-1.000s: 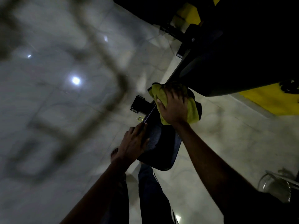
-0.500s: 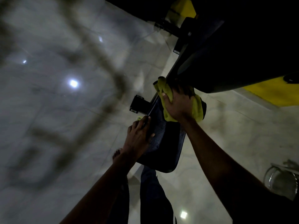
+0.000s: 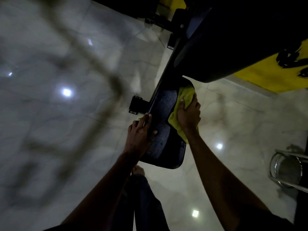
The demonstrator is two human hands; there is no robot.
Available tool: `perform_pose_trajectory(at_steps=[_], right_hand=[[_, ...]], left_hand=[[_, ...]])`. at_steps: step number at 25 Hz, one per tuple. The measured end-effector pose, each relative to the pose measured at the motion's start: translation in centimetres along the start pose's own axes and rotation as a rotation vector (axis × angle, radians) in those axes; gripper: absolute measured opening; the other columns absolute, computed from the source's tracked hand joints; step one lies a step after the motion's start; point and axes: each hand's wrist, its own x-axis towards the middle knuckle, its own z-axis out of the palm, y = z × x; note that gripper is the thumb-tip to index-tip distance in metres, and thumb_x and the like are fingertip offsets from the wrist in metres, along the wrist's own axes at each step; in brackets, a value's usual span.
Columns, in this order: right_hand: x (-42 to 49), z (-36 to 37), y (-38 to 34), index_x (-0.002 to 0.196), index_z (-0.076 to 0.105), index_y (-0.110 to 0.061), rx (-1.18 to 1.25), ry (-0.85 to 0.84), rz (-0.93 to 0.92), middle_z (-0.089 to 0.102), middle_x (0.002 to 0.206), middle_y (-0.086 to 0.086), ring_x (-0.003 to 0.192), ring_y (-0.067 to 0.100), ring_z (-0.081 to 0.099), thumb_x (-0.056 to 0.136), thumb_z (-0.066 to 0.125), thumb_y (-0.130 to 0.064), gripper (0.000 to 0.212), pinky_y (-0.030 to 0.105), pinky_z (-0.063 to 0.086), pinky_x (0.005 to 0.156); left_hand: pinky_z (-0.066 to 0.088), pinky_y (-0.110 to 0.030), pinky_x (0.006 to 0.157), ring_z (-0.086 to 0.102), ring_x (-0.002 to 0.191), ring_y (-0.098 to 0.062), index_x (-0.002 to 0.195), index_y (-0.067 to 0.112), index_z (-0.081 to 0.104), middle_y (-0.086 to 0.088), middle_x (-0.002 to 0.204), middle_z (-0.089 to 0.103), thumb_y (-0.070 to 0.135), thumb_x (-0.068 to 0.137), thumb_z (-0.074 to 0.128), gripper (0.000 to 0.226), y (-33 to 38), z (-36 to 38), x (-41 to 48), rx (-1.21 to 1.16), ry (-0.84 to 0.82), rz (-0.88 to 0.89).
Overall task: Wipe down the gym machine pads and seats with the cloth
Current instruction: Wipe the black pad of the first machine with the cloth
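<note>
Centre frame, the right hand [image 3: 188,115] clutched the cloth [image 3: 184,95] against the seat [image 3: 164,112] while the left hand [image 3: 140,134] clasped the seat's edge; so bunched, the cloth might skip patches

Glossy tiled floor [image 3: 233,124], yellow panel [image 3: 266,80] — chrome fixture [image 3: 283,170]

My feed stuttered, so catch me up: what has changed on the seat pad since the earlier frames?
The right hand has slid the cloth from the upper end of the seat pad across to its right edge, where it now holds the cloth bunched. The left hand still grips the pad's left edge, thumb on top.
</note>
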Motion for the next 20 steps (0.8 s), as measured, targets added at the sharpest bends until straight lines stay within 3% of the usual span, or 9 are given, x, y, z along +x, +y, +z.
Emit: perform_pose_trajectory(at_steps=[4, 8, 13, 17, 20], right_hand=[[-3.4, -0.1, 3.2, 0.155, 0.026, -0.023, 0.143, -0.028, 0.028, 0.047, 0.142, 0.015, 0.126, 0.038, 0.05, 0.092, 0.037, -0.064, 0.076, 0.056, 0.042, 0.105], [-9.1, 0.2, 5.6, 0.156, 0.025, -0.014, 0.011, -0.055, -0.013, 0.043, 0.146, 0.017, 0.127, 0.041, 0.047, 0.099, 0.038, -0.054, 0.071, 0.055, 0.041, 0.102], [-4.4, 1.1, 2.1, 0.159, 0.022, -0.014, -0.301, -0.013, -0.293, 0.02, 0.164, 0.015, 0.147, 0.04, 0.023, 0.101, 0.032, -0.05, 0.068, 0.058, 0.024, 0.113], [-6.7, 1.1, 3.4, 0.156, 0.032, -0.022, -0.417, -0.079, -0.603, 0.027, 0.164, 0.008, 0.15, 0.034, 0.023, 0.098, 0.027, -0.057, 0.068, 0.059, 0.025, 0.114], [-3.9, 1.2, 1.7, 0.156, 0.032, -0.029, -0.439, -0.122, -0.714, 0.024, 0.165, 0.001, 0.152, 0.026, 0.021, 0.098, 0.035, -0.057, 0.065, 0.053, 0.021, 0.114]], left_hand=[[0.038, -0.044, 0.1, 0.044, 0.124, -0.033, 0.155, 0.016, 0.027, -0.007, 0.158, 0.03, 0.045, 0.098, 0.049, 0.067, -0.1, -0.2, -0.5, -0.053, 0.019, -0.004], [0.033, -0.033, 0.11, 0.038, 0.138, -0.026, 0.155, 0.018, 0.024, -0.003, 0.161, 0.025, 0.034, 0.1, 0.051, 0.064, 0.2, 0.1, -2.0, -0.179, 0.038, -0.044], [0.034, -0.027, 0.107, 0.042, 0.138, -0.025, 0.15, 0.01, 0.036, -0.009, 0.156, 0.035, 0.025, 0.099, 0.055, 0.057, -0.7, 1.0, -6.2, -0.181, 0.142, -0.037], [0.051, -0.038, 0.099, 0.052, 0.13, -0.026, 0.146, 0.008, 0.045, -0.01, 0.149, 0.045, 0.022, 0.096, 0.062, 0.055, -1.6, 2.2, -8.9, -0.255, 0.239, -0.056], [0.043, -0.03, 0.101, 0.054, 0.128, -0.024, 0.144, 0.009, 0.047, -0.009, 0.146, 0.049, 0.027, 0.095, 0.061, 0.054, -1.8, 1.8, -8.5, -0.292, 0.247, -0.054]])
